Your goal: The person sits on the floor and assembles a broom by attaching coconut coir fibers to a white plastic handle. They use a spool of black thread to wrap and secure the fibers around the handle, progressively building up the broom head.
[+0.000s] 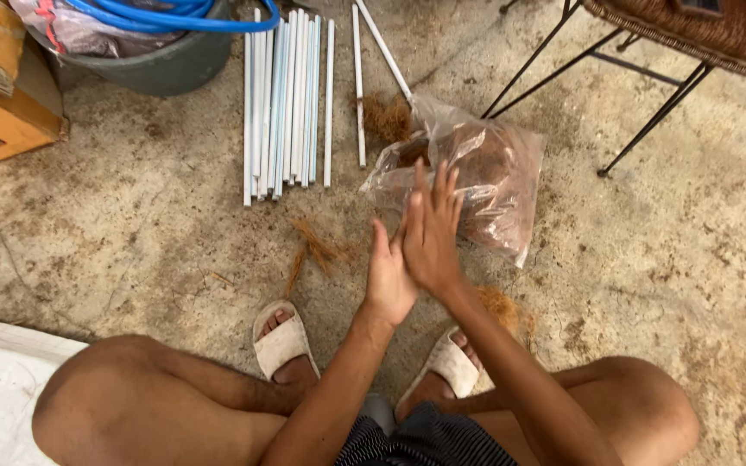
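Squatting low over the concrete floor [131,233], the person has both hands raised in front of the knees, palms pressed flat against each other. The left hand [388,280] sits a little lower, fingers straight and together, its thumb pointing up. The right hand [432,233] lies against it and reaches higher, fingers stretched out and slightly fanned. Neither hand is curled around anything; whether a few strands lie between the palms I cannot tell.

Just beyond the fingertips lies a clear plastic bag [477,177] stuffed with brown coconut fibre, on its side with the mouth toward the pipes. Loose tufts of fibre [317,250] lie on the floor left of the hands, and another clump [501,304] sits near the right forearm. A row of thin white pipes [282,103] lies side by side farther off, beside a grey tub [166,65] with a blue hose [174,13] coiled in it. Pale sandals [280,341] are on both feet.
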